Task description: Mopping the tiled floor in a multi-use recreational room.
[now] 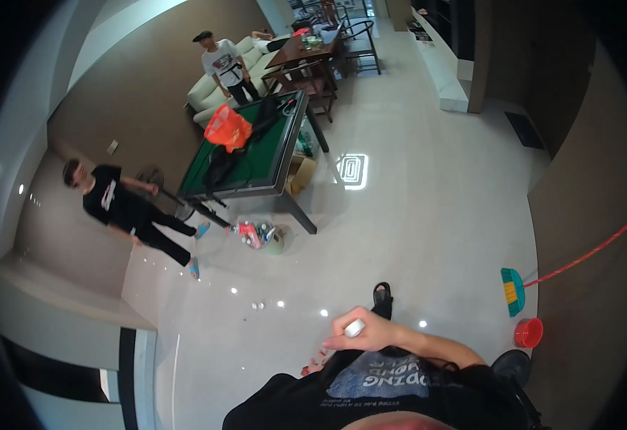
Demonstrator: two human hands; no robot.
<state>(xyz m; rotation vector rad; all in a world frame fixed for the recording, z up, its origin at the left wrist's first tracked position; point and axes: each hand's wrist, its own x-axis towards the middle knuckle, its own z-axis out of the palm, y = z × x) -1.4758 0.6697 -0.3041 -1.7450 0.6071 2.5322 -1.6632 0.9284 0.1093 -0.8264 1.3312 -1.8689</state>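
My right hand (366, 330) is closed around a small white object (354, 328), whose rounded end shows between thumb and fingers; its kind cannot be told. The hand is raised in front of my black printed T-shirt (388, 376). Lower and to the left, partly behind the shirt, the fingers of my left hand (314, 365) show. Something small and red is at those fingers, but whether they hold it is unclear. My foot in a black sandal (382, 294) stands on the glossy tiled floor.
A pool table (259, 156) bears a red plastic bag (228, 129) and dark items. Near its leg stands a bin (273, 244) full of bottles. Two people stand left of the table; another lies on the sofa (203, 94). At right are a broom (513, 293) and red bucket (528, 333).
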